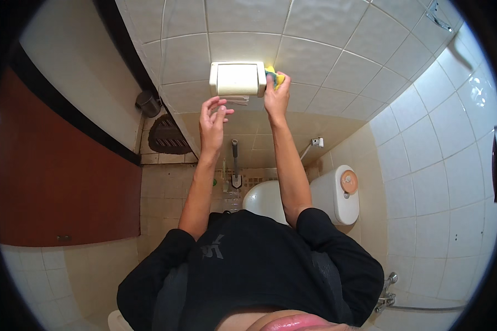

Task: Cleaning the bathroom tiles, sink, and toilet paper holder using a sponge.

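A white plastic toilet paper dispenser (237, 78) is mounted on the tiled wall in front of me. My right hand (277, 97) grips a yellow and green scouring sponge (278, 80) and presses it to the dispenser's right side. Just below the dispenser's lower left corner is my left hand (212, 120), fingers apart and slightly curled, holding nothing. Under the cover shows a pale layered strip (237, 100), perhaps paper; I cannot tell for sure.
A white toilet (265, 198) stands below my right arm, an orange round object (348, 182) on its tank (343, 211). A long-handled brush (235, 165) leans at the wall. Left are a red-brown door (66, 165), a doormat (167, 134) and a dark bin (148, 103).
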`<state>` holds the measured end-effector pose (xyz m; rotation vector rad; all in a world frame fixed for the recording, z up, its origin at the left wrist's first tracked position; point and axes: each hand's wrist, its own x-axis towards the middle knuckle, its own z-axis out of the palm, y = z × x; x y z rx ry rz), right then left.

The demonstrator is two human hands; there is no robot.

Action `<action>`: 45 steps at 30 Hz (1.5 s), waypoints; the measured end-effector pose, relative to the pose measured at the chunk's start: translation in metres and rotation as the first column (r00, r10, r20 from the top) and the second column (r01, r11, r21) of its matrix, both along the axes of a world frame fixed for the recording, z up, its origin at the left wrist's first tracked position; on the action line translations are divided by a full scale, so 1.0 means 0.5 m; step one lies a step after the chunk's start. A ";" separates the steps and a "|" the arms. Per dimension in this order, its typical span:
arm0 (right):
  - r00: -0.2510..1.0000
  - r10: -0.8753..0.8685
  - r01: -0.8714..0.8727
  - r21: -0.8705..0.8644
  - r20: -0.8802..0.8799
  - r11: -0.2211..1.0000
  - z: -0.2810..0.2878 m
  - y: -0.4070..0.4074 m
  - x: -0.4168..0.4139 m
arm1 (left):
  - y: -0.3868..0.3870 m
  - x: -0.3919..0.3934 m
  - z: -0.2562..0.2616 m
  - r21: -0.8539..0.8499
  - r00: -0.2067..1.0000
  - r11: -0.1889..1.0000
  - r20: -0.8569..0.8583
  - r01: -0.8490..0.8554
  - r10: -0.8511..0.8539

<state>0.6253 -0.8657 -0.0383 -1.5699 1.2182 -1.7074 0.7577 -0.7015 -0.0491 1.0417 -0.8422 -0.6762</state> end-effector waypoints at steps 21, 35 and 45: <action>0.289 -0.004 -0.855 -0.260 -0.957 0.449 0.248 0.001 0.216 | -0.089 0.135 -0.028 -0.109 0.950 0.947 0.045 -0.302 0.308; 0.156 0.436 -0.780 0.161 -0.886 0.605 0.303 0.034 0.136 | -0.057 0.138 -0.006 -0.167 0.958 0.969 0.192 -0.184 0.215; 0.534 0.025 -0.557 -0.330 -0.845 0.762 0.149 0.047 0.022 | -0.056 0.137 -0.010 -0.138 0.989 0.982 0.057 -0.129 0.138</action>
